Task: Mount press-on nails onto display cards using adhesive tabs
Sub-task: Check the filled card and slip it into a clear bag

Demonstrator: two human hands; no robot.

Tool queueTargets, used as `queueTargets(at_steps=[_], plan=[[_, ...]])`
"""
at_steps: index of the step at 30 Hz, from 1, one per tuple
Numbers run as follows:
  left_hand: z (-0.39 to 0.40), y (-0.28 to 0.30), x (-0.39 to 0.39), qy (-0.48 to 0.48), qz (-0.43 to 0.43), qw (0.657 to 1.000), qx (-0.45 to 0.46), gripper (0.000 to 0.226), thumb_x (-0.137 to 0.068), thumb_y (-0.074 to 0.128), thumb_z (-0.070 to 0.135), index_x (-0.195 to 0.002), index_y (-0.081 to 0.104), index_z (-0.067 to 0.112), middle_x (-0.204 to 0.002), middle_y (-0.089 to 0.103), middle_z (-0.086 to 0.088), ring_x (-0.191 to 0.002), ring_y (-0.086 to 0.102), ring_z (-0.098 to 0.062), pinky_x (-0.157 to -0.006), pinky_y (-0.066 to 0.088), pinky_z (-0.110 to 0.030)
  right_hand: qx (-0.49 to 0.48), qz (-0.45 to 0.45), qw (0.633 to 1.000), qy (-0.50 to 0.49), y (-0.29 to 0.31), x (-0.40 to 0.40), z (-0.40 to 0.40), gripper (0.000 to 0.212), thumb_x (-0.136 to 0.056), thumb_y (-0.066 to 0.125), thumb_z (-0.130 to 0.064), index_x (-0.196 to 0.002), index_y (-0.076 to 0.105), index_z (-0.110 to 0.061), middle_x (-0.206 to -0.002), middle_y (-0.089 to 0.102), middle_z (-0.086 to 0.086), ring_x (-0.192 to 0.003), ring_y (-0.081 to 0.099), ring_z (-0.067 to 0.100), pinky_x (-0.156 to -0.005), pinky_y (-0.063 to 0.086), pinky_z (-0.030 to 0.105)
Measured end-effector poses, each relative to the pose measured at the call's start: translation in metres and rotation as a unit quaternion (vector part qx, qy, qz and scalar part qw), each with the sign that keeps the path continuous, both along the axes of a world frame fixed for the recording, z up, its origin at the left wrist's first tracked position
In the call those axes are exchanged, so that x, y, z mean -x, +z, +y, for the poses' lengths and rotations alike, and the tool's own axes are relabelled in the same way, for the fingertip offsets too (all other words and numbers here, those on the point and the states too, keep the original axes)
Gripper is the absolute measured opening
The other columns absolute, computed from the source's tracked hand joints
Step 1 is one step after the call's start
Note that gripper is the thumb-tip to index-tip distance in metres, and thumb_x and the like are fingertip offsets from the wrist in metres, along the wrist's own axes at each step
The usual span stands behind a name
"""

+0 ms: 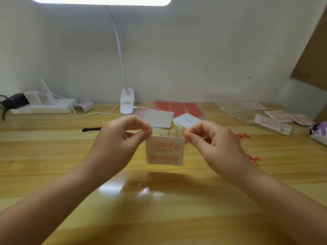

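Now display card (pixel 164 151) between both hands

Landmark: lamp base (pixel 127 101), on table (pixel 159 200) at back edge by wall. Power strip (pixel 42 107) left of lamp, adapter (pixel 15 101) at its left end. Small box (pixel 85 105) between strip and lamp. Bag stack (pixel 157 119) just right-front of lamp; sheets (pixel 178 107) right of lamp; card stack (pixel 187 121) before sheets. Display card (pixel 164 150) well before lamp, held above table, left hand (pixel 122 137) at its left top corner, right hand (pixel 210 138) at right. Packets (pixel 276 119) far right of lamp.
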State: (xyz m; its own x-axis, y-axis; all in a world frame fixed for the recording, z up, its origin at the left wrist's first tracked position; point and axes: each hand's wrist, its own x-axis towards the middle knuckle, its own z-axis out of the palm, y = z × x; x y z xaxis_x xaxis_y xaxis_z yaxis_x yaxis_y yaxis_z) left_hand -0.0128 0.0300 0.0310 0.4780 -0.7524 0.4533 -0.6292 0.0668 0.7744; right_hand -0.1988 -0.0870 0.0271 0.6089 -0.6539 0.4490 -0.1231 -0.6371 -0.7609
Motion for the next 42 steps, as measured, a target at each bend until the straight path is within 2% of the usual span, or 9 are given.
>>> queueTargets(at_steps=[4,11,17,19,21,24,29,36,42], plan=[[-0.002,0.0,-0.002,-0.023,0.074,0.996,-0.037,0.005,-0.082,0.072,0.022,-0.08,0.069,0.025,-0.078,0.074,0.009,-0.075,0.069,-0.005,-0.071,0.052,-0.028,-0.025,-0.018,1.0,0.003,0.0,0.0,0.001,0.01,-0.09,0.066,-0.022,-0.08,0.066,-0.025,-0.076,0.07,-0.009,-0.058,0.055,0.015,-0.055,0.045,0.022],[-0.002,0.01,-0.008,-0.015,0.148,0.988,-0.034,0.012,-0.075,0.077,0.022,-0.086,0.072,0.024,-0.075,0.074,-0.001,-0.056,0.059,0.0,-0.041,0.035,-0.008,-0.043,-0.015,0.999,0.016,-0.003,-0.003,0.006,0.013,-0.093,0.063,-0.017,-0.084,0.064,-0.025,-0.078,0.07,-0.007,-0.071,0.064,0.018,-0.064,0.051,0.028],[0.012,0.012,-0.001,-0.083,-0.091,0.989,-0.088,0.051,-0.076,0.071,0.058,-0.122,0.058,0.038,-0.111,0.067,0.025,-0.109,0.056,0.01,-0.086,0.043,-0.019,0.181,0.0,0.983,0.0,-0.006,-0.002,0.017,0.007,-0.089,0.068,-0.011,-0.086,0.066,-0.017,-0.075,0.058,-0.017,-0.077,0.054,0.007,-0.071,0.044,0.016],[0.013,0.01,0.009,-0.084,-0.239,0.963,-0.093,0.053,-0.07,0.065,0.063,-0.116,0.064,0.037,-0.105,0.066,0.026,-0.103,0.057,0.006,-0.087,0.045,-0.023,0.244,0.001,0.97,0.009,-0.009,-0.005,0.022,0.002,-0.087,0.068,-0.009,-0.088,0.068,-0.011,-0.078,0.06,-0.012,-0.078,0.055,0.01,-0.073,0.045,0.021],[0.012,0.006,0.017,-0.091,-0.269,0.955,-0.083,0.027,-0.077,0.068,0.054,-0.096,0.072,0.035,-0.086,0.068,0.022,-0.083,0.061,-0.001,-0.074,0.052,-0.03,0.282,-0.005,0.959,0.021,-0.01,-0.006,0.025,0.005,-0.086,0.067,-0.011,-0.09,0.07,-0.01,-0.08,0.065,-0.006,-0.079,0.059,0.016,-0.073,0.048,0.025],[0.011,0.004,0.02,-0.102,-0.169,0.977,-0.076,0.005,-0.073,0.072,0.045,-0.075,0.07,0.041,-0.076,0.067,0.025,-0.075,0.063,0.0,-0.067,0.053,-0.027,0.161,-0.019,0.986,0.043,-0.008,-0.005,0.028,0.013,-0.085,0.069,-0.025,-0.097,0.07,-0.02,-0.08,0.068,-0.013,-0.083,0.062,0.008,-0.075,0.049,0.021],[0.008,0.006,0.016,-0.12,-0.109,0.984,-0.071,0.025,-0.058,0.068,0.059,-0.069,0.071,0.037,-0.074,0.068,0.024,-0.072,0.065,0.003,-0.064,0.051,-0.014,-0.074,0.007,0.99,0.115,-0.004,-0.005,0.022,0.014,-0.082,0.072,-0.033,-0.095,0.076,-0.028,-0.087,0.075,-0.01,-0.086,0.069,0.012,-0.08,0.057,0.036],[-0.001,0.017,-0.006,-0.124,0.154,0.973,-0.12,0.014,-0.052,0.078,0.029,-0.066,0.078,0.027,-0.066,0.074,-0.001,-0.056,0.067,-0.006,-0.047,0.048,-0.012,-0.134,-0.038,0.989,0.058,0.005,-0.002,0.003,0.014,-0.075,0.071,-0.034,-0.08,0.077,-0.022,-0.075,0.075,-0.01,-0.069,0.068,-0.003,-0.062,0.048,0.009],[-0.008,0.009,-0.009,-0.092,0.211,0.969,-0.095,0.015,-0.05,0.079,0.022,-0.064,0.077,0.016,-0.07,0.074,-0.011,-0.059,0.069,-0.016,-0.056,0.058,-0.023,-0.163,-0.029,0.986,0.035,-0.001,-0.003,-0.006,0.01,-0.082,0.071,-0.03,-0.079,0.076,-0.022,-0.071,0.074,-0.008,-0.063,0.064,-0.003,-0.057,0.045,0.009]])
